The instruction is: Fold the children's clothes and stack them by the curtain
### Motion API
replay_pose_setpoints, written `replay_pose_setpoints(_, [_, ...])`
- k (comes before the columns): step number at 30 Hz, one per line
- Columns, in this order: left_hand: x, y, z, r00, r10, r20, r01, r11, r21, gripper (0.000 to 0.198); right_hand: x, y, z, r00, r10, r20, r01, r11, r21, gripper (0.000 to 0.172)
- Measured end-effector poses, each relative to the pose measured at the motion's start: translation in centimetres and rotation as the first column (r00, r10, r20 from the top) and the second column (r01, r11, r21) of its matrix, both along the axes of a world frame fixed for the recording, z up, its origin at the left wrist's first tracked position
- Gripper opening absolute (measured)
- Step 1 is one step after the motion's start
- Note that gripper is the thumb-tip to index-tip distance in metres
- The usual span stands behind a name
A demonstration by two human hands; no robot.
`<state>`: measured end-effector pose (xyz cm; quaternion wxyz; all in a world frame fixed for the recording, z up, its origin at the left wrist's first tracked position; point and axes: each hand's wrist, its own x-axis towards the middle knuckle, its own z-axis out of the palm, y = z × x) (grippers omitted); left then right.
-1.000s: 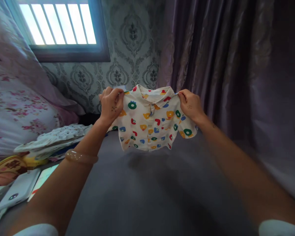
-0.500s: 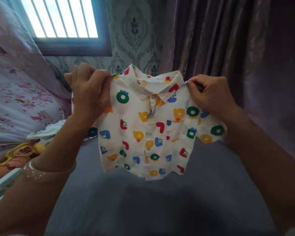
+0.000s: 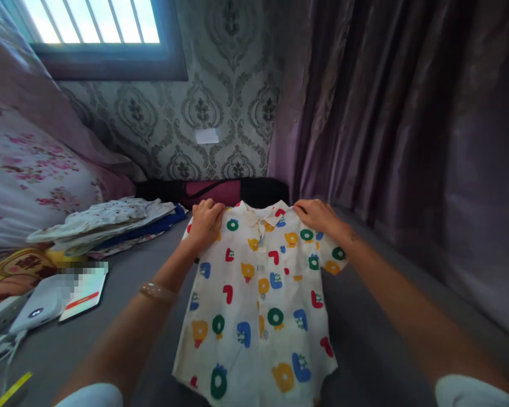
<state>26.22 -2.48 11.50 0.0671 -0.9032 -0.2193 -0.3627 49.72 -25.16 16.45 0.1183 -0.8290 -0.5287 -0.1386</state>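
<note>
The left hand [image 3: 206,221] is curled over the shirt's left-side shoulder, fingers bunched on the fabric. The right hand [image 3: 318,216] grips the opposite shoulder just beside the collar. Both hands sit at the 12 o'clock end of the small shirt [image 3: 258,305]. It is a cream, short-sleeved, buttoned garment printed with green, blue, red and yellow shapes. It lies front-up and spread flat on the grey sheet [image 3: 365,350], with its hem toward 6 o'clock, close to the person. A pale bangle [image 3: 158,291] circles the left wrist.

At about 10 o'clock from the shirt lies a stack of folded clothes [image 3: 106,223], well apart from it. Further toward 9 o'clock lie a white power bank [image 3: 38,299] and a flat card [image 3: 85,285] just beside it. A dark bag [image 3: 220,192] lies against the patterned wall at 12 o'clock, and a purple curtain [image 3: 407,141] hangs from 1 to 3 o'clock.
</note>
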Motion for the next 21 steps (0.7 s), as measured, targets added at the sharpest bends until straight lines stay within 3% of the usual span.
replay_pose_setpoints(3, [1.6,1.1,-3.8,0.997,0.024,-0.072,-0.031,0.995,-0.097,0.031,0.9,1.2,-3.5,0.999,-0.002,-0.033,0.000,0.998,-0.056,0.035])
replay_pose_setpoints(7, [2.6,1.8,-6.7,0.990,0.021,-0.136,-0.039,0.990,-0.132,0.033,1.8,2.2,-7.0,0.998,-0.013,-0.058,0.009,0.997,-0.073,0.036])
replay_pose_setpoints(14, [4.1,3.0,-9.9,0.978,0.045,-0.205,-0.073,0.989,-0.130,0.032,3.0,3.6,-10.8,0.995,-0.076,-0.064,0.066,0.987,-0.144,0.037])
replay_pose_setpoints(21, [5.7,4.3,-11.3,0.959,0.068,-0.276,-0.109,0.985,-0.135,0.033,4.1,4.8,-12.7,0.988,-0.131,-0.077,0.109,0.964,-0.242,0.037])
